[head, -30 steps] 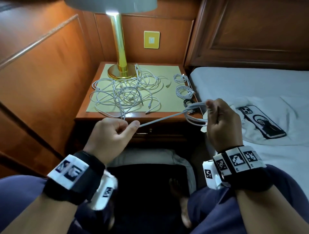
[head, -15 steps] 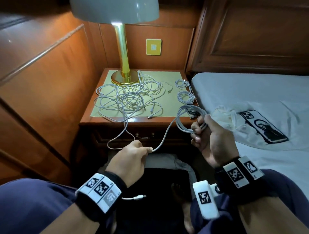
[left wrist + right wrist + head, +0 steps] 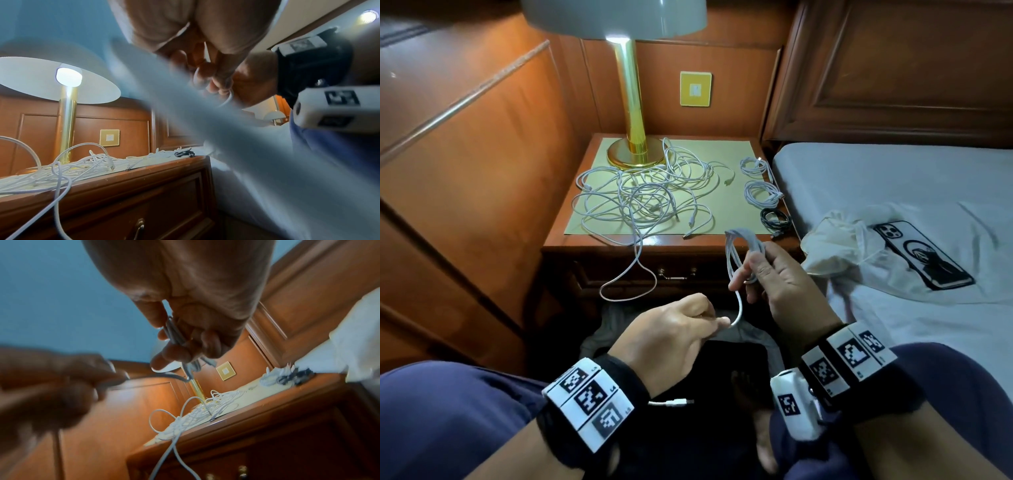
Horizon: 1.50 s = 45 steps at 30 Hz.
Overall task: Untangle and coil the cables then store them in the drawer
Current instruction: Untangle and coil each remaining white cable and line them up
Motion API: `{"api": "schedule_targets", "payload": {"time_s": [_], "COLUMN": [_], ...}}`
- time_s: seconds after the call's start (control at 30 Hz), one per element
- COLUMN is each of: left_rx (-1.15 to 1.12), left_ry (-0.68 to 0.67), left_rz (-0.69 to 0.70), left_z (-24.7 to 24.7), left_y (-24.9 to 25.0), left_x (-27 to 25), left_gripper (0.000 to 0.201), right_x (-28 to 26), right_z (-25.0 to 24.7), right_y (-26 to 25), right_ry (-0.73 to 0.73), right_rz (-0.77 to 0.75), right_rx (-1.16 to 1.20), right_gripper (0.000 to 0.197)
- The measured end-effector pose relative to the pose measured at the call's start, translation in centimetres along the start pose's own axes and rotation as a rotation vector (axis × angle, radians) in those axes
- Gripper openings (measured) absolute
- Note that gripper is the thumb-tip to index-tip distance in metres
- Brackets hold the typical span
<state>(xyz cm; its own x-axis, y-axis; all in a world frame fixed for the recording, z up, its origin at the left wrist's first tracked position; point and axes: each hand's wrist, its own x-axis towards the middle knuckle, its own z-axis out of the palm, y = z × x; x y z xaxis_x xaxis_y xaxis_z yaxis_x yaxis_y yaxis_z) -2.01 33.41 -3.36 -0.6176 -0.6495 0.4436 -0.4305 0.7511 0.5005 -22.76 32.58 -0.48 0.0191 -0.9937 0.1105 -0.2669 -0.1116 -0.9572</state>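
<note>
Before the drawer, right hand grips the coil so loops stay gathered; left hand pinches its tail, feeding slack

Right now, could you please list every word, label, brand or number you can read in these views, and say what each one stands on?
No readable words, brands or numbers.
Left wrist band: black-and-white square code markers, plus tiny characters too small to read.
Right wrist band: the same.
Phone case on the bed: a dark picture, no legible text.
Wall plate: a small symbol, blurred.
</note>
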Motion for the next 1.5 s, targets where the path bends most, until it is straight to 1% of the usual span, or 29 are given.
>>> {"api": "schedule_targets", "payload": {"time_s": [0.1, 0.17, 0.23, 0.33, 0.4, 0.5, 0.57, 0.6, 0.63, 0.7, 0.73, 0.8, 0.87, 0.97, 1.0, 1.03, 1.13, 1.23, 1.33, 1.5], "left_rx": [-0.061, -0.050, -0.042, -0.004, 0.043, 0.165, 0.271, 0.279, 0.251, 0.086, -0.047, -0.393, -0.672, -1.046, -1.090, -1.078, -0.941, -0.903, -0.981, -1.180], "left_ry": [0.075, 0.177, 0.254, 0.281, 0.305, 0.363, 0.378, 0.389, 0.406, 0.441, 0.448, 0.407, 0.350, 0.288, 0.268, 0.248, 0.225, 0.229, 0.242, 0.304], "left_rz": [0.031, 0.016, -0.014, -0.022, -0.036, -0.114, -0.170, -0.185, -0.196, -0.265, -0.343, -0.532, -0.645, -0.730, -0.731, -0.716, -0.647, -0.651, -0.698, -0.733], "left_z": [-0.8, -1.4, -1.7, -2.0, -2.2, -2.4, -2.1, -1.9, -1.7, -1.3, -1.1, -1.0, -1.0, -1.5, -1.6, -1.5, -1.0, -0.5, -0.4, -0.6], "left_y": [-0.1, -0.6, -1.0, -1.5, -2.3, -3.3, -3.4, -3.3, -3.2, -2.7, -2.3, -1.5, -0.7, -0.4, -0.4, -0.5, -0.3, -0.3, -0.4, -0.1], "left_x": [0.4, 0.8, 1.0, 1.0, 0.9, 0.8, 0.8, 0.9, 1.1, 1.4, 1.6, 1.9, 2.1, 1.9, 1.8, 1.7, 1.6, 1.4, 1.5, 1.9], "left_gripper": [0.020, 0.014, 0.011, 0.012, 0.016, 0.013, 0.013, 0.013, 0.014, 0.018, 0.020, 0.026, 0.032, 0.031, 0.034, 0.034, 0.018, 0.024, 0.027, 0.034], "right_x": [-0.1, -0.1, -0.1, -0.1, -0.2, -0.5, -0.7, -0.9, -0.9, -1.1, -1.2, -1.3, -1.2, -0.8, -0.7, -0.6, -0.3, 0.0, 0.0, 0.0], "right_z": [0.1, 0.3, 0.6, 1.1, 1.2, 0.9, 0.8, 0.7, 0.8, 1.1, 1.3, 1.8, 2.2, 2.4, 2.4, 2.4, 2.5, 2.5, 2.6, 3.0], "right_y": [0.7, 0.8, 0.7, 0.3, 0.0, -0.6, -1.2, -1.5, -1.6, -1.6, -1.7, -1.7, -1.7, -1.1, -0.9, -0.6, 0.0, 0.3, 0.4, 0.6], "right_ry": [-0.093, -0.162, -0.200, -0.254, -0.280, -0.263, -0.254, -0.257, -0.266, -0.304, -0.325, -0.344, -0.311, -0.202, -0.173, -0.150, -0.098, -0.075, -0.082, -0.069], "right_rz": [-0.024, -0.003, 0.022, 0.072, 0.079, 0.087, 0.107, 0.111, 0.109, 0.077, 0.063, 0.045, 0.032, 0.008, 0.005, 0.005, -0.016, -0.033, -0.029, -0.072], "right_rx": [-0.238, -0.256, -0.184, -0.033, -0.009, 0.090, 0.166, 0.194, 0.212, 0.234, 0.246, 0.245, 0.216, 0.120, 0.084, 0.049, -0.037, -0.065, -0.058, -0.137], "right_gripper": [0.025, 0.026, 0.031, 0.033, 0.033, 0.038, 0.037, 0.037, 0.037, 0.039, 0.039, 0.041, 0.042, 0.037, 0.036, 0.036, 0.039, 0.037, 0.034, 0.037]}}
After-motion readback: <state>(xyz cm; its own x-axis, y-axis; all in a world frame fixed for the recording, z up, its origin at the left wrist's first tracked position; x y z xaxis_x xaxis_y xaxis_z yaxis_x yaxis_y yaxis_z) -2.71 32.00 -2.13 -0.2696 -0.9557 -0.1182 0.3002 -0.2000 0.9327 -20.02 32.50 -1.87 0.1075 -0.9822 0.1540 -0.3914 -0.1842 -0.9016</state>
